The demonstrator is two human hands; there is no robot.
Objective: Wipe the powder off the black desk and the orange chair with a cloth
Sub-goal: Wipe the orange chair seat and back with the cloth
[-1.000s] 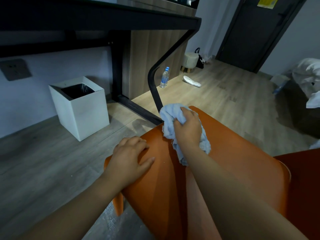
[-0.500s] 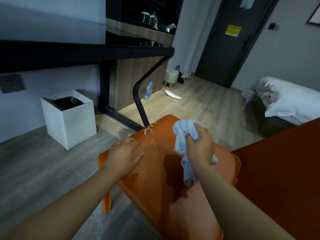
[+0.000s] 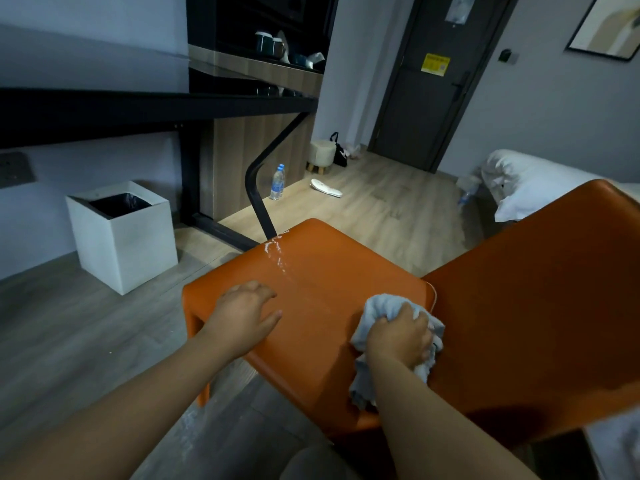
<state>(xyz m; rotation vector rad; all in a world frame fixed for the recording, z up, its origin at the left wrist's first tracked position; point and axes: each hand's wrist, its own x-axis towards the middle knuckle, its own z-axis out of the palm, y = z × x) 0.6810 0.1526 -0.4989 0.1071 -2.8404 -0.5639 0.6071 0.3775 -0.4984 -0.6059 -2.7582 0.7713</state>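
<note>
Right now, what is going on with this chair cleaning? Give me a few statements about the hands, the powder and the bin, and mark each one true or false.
1. The right hand grips a cloth on the chair seat. True.
2. White powder lies at the seat's far edge. True.
3. The left hand holds a bottle. False: it rests on the seat and holds nothing; the bottle stands beside the desk.
4. The bin lies tipped on its side. False: it stands upright below the desk.
</note>
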